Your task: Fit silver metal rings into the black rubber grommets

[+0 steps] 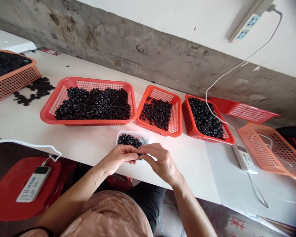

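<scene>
Dusty-pink top [111,215] with faint pale pattern, and dark trousers [149,200]

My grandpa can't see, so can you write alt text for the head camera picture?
A person's left hand and right hand are held close together at a small white tub of black pieces and silvery bits. Behind it, three red baskets of black pieces stand in a row on a white table.

by the front edge of a white table [71,140], bare left hand [119,158] and right hand [162,162] meet over a white plastic tray [151,135] of round black beads [128,139]; a long red plastic basket [88,122] stands toward the back edge.
</scene>
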{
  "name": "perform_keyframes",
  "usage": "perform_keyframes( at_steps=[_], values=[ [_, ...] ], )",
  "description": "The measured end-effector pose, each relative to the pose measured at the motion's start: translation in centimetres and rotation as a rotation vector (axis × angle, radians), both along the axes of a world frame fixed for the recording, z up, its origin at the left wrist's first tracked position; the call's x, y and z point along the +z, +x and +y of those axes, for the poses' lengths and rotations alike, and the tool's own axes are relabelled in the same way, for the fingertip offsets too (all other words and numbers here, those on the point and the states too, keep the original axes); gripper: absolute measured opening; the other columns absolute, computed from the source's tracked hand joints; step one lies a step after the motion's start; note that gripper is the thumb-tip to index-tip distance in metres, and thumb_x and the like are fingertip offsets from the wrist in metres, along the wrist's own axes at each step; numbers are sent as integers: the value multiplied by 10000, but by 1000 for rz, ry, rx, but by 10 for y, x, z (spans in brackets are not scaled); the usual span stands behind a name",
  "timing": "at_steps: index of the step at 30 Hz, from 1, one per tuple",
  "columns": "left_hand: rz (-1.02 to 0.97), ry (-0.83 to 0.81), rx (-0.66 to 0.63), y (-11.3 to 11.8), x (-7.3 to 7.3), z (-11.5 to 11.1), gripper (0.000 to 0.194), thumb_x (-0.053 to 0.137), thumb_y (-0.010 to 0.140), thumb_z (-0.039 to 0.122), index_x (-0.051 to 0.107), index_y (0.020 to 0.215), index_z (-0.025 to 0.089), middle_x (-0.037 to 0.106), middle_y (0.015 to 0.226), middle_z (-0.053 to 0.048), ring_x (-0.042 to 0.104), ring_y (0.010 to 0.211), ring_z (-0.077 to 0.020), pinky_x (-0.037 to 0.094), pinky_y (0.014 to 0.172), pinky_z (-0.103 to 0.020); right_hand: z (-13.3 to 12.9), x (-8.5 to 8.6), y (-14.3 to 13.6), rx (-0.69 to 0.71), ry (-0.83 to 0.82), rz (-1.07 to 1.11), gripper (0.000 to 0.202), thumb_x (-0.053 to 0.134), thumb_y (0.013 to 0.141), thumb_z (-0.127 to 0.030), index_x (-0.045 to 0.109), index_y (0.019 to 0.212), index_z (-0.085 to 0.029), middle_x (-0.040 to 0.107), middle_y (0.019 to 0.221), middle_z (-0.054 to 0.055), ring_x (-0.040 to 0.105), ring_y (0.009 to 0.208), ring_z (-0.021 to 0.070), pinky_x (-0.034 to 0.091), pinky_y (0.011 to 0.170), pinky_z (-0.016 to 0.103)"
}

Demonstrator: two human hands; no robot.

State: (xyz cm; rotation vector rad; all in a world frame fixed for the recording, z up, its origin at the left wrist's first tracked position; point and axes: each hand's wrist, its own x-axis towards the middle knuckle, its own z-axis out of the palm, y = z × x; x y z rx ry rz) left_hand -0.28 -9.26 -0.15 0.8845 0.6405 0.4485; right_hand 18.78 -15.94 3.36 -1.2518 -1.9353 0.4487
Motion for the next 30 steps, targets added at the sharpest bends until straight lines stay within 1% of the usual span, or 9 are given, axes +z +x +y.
perform_keyframes(
  at_steps=[5, 8, 11, 15, 19, 23, 26, 28, 30],
  values=[
    [-18, -9, 49, -1, -2, 0, 307, 868, 681, 324, 788, 915, 143, 741, 800, -54, 636, 707, -137, 453, 683, -256, 1, 2, 2, -52, 1, -8, 171, 627, 946, -152, 717, 1065, -236, 757, 1058, 52, 711, 995, 201, 537, 926, 373],
    [-50, 11, 74, -2, 0, -2, 324, 852, 714, 280, 765, 1006, 167, 746, 872, -46, 665, 732, -139, 468, 694, -253, 1, 3, 2, -48, 4, -25, 165, 628, 943, -146, 721, 1058, -219, 747, 1089, 64, 702, 1022, 199, 534, 942, 365],
    [-76, 17, 86, -2, 2, -4, 361, 839, 737, 261, 729, 1073, 185, 741, 892, -38, 685, 753, -145, 478, 705, -252, 1, 2, 0, -37, 22, -52, 167, 606, 956, -152, 725, 1056, -212, 740, 1105, 72, 697, 1035, 203, 532, 938, 373],
    [-68, 29, 94, -1, 6, -5, 373, 842, 732, 265, 706, 1066, 171, 737, 889, -41, 690, 745, -150, 475, 682, -250, 0, -2, -2, -54, 49, -95, 185, 578, 975, -191, 736, 1062, -233, 731, 1127, 79, 689, 1051, 222, 531, 923, 410],
    [-37, 62, 116, 0, 8, -7, 383, 843, 723, 261, 694, 1061, 156, 732, 862, -41, 673, 720, -149, 454, 650, -250, -1, -1, -2, -61, 70, -128, 193, 574, 984, -211, 741, 1074, -244, 734, 1136, 80, 695, 1038, 223, 527, 900, 415],
    [-41, 22, 200, 2, 4, -9, 373, 849, 715, 260, 686, 1032, 150, 722, 804, -28, 630, 681, -122, 436, 656, -239, -2, -3, -7, -65, 81, -156, 211, 586, 988, -258, 715, 1155, -258, 737, 1171, 75, 702, 1034, 217, 513, 905, 410],
    [-59, -47, 246, 4, 1, -9, 384, 873, 690, 257, 686, 1008, 152, 723, 811, -24, 609, 700, -106, 434, 691, -226, -3, -10, -14, -142, 153, -199, 239, 641, 961, -304, 686, 1188, -244, 738, 1178, 85, 700, 1035, 230, 490, 916, 423],
    [-63, -70, 240, 4, 1, -8, 384, 879, 687, 271, 692, 1003, 159, 724, 828, -24, 610, 730, -112, 433, 716, -228, -3, -17, -20, -206, 214, -215, 236, 647, 958, -288, 671, 1186, -235, 740, 1169, 89, 700, 1023, 229, 474, 919, 424],
    [-44, -42, 206, 3, 2, -7, 355, 863, 711, 315, 712, 994, 160, 719, 832, -28, 597, 738, -117, 427, 719, -234, -4, -23, -24, -241, 268, -221, 229, 645, 956, -256, 658, 1182, -225, 741, 1162, 90, 701, 1011, 224, 459, 926, 421]
  ],
)
